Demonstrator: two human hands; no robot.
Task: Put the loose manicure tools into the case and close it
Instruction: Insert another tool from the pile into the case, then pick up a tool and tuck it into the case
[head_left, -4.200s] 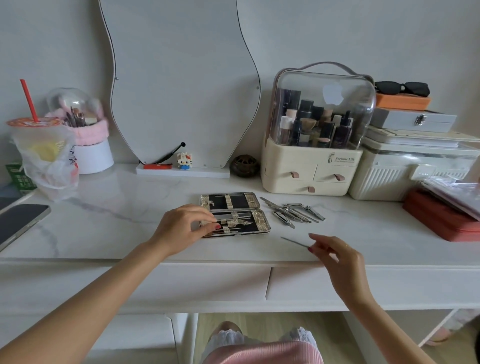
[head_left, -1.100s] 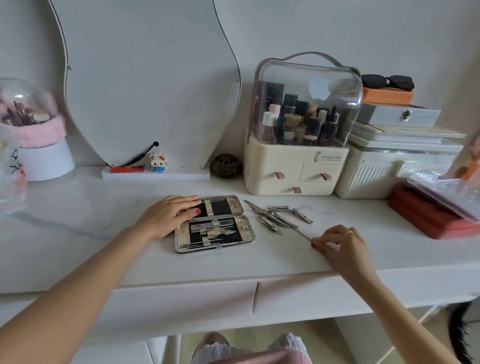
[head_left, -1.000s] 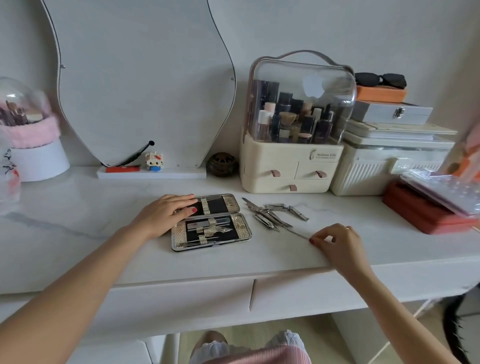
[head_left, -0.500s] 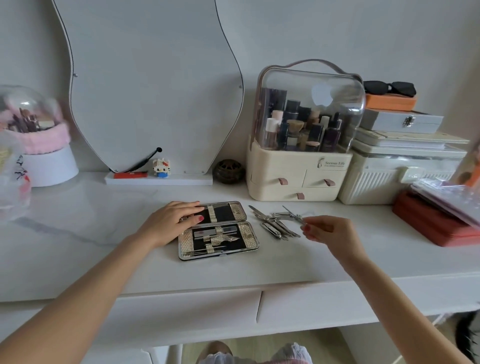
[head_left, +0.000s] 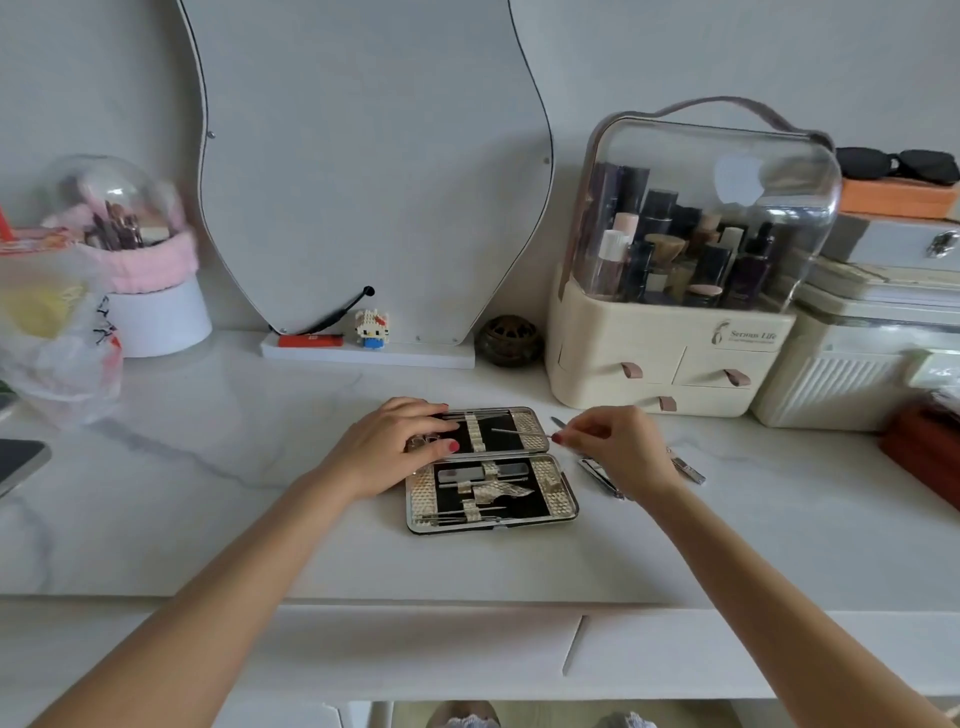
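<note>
A thin tool (head_left: 519, 432) is pinched in the right hand (head_left: 618, 449) over the open case (head_left: 491, 470) on the worktop (head_left: 208, 493), steadied by the left hand's (head_left: 387, 449) flat fingers, so sliding it under a strap is probably needed next.

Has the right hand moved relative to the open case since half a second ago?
Yes. The right hand moved left onto the case's right edge, holding a thin tool over it.

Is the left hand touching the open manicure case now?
Touching. In the head view the left hand lies on the left part of the far half of the manicure case, fingers spread over it, no gap visible.
</note>
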